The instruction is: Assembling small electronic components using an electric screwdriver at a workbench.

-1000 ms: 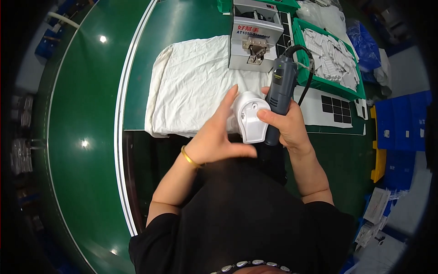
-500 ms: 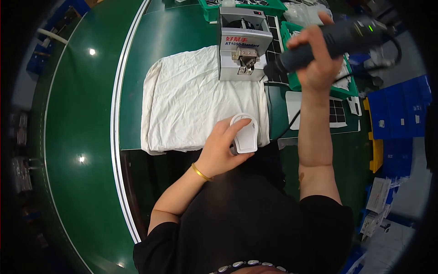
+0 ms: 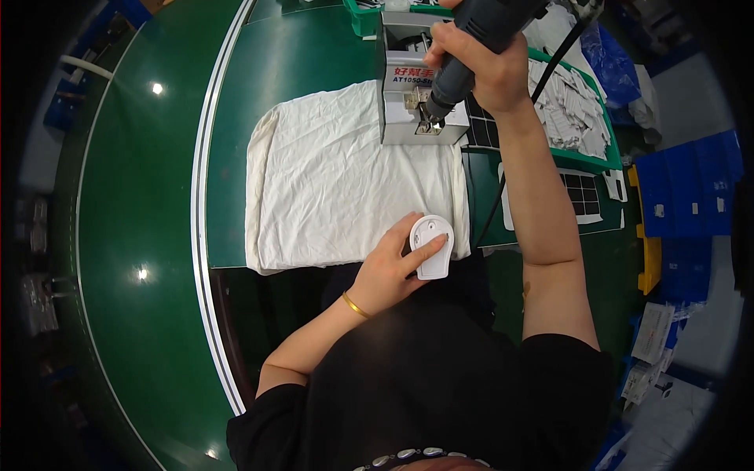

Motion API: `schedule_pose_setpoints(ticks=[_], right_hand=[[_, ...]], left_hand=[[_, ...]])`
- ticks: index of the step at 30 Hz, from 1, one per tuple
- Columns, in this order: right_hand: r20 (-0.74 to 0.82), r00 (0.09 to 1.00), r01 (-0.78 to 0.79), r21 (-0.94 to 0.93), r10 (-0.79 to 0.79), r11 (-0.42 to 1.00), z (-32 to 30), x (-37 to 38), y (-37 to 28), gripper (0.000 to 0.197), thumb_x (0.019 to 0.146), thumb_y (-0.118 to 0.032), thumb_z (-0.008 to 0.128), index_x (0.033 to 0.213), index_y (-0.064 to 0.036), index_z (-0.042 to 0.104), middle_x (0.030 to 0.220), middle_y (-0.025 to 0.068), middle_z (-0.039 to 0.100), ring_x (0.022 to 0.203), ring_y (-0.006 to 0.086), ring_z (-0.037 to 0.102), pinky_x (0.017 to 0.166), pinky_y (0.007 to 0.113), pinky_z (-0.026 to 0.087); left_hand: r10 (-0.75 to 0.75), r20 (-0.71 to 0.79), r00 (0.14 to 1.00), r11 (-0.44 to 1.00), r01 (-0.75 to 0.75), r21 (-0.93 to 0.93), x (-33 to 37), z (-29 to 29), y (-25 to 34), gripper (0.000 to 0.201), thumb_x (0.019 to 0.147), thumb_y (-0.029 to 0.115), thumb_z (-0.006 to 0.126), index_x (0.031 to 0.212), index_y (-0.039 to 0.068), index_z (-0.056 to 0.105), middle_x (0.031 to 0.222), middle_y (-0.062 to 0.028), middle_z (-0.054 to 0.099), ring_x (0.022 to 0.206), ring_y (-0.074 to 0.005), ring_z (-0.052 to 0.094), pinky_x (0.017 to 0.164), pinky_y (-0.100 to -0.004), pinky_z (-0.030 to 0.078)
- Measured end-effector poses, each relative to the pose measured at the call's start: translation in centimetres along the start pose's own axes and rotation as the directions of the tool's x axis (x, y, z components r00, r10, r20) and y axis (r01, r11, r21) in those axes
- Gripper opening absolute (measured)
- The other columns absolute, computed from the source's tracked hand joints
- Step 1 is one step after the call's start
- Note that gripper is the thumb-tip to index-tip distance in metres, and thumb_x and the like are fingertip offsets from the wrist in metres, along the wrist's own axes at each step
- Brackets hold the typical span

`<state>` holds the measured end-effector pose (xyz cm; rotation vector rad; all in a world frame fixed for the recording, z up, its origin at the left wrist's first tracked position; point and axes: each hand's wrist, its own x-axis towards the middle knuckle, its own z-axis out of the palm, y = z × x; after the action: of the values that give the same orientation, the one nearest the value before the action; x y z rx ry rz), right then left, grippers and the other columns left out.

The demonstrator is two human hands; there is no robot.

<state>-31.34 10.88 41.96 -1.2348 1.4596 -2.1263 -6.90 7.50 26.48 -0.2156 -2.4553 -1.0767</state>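
Our left hand (image 3: 393, 271) pins a small white plastic housing (image 3: 431, 246) at the near right corner of the white cloth (image 3: 345, 180) on the green counter (image 3: 141, 196), fingers laid flat over it. Our right hand (image 3: 479, 63), closed around a grey powered screwdriver (image 3: 471, 39), holds its tip at the grey box-shaped screw feeder (image 3: 408, 98) at the cloth's far edge. Right of that sits a green tray (image 3: 585, 161) of white parts; the screwdriver's top is cut off, and its black cord (image 3: 503, 188) runs behind our forearm.

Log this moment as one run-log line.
left hand: holds white plug on white cloth | right hand: grips electric screwdriver, tip at grey screw feeder
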Motion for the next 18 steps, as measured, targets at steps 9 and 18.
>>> schedule_pose_setpoints(ticks=[9, 18], right_hand=[[0.018, 0.998, 0.054, -0.017, -0.053, 0.998, 1.0, -6.0, -1.7, 0.045, 0.088, -0.002, 0.06, 0.128, 0.0041, 0.043, 0.077, 0.01, 0.058, 0.067, 0.0187, 0.059, 0.066, 0.035, 0.051], [0.101, 0.995, 0.04, -0.335, -0.007, 0.941, 2.7, -12.1, -5.4, 0.05, 0.086, -0.01, 0.064, 0.126, 0.0035, 0.038, 0.076, 0.0109, 0.057, 0.067, 0.0193, 0.059, 0.065, 0.034, 0.051]], left_hand=[[-0.016, -0.086, 0.996, 0.999, 0.012, -0.046, -0.1, 0.8, -0.6, 0.069, 0.062, 0.022, 0.086, 0.126, 0.021, 0.061, 0.13, -0.0234, 0.051, 0.113, -0.0391, 0.057, 0.091, -0.0406, 0.051], [-0.021, -0.101, 0.995, 0.996, 0.013, -0.084, 0.1, 0.7, -0.4, 0.068, 0.061, 0.017, 0.085, 0.125, 0.019, 0.062, 0.127, -0.0235, 0.052, 0.114, -0.0407, 0.056, 0.092, -0.0415, 0.051]])
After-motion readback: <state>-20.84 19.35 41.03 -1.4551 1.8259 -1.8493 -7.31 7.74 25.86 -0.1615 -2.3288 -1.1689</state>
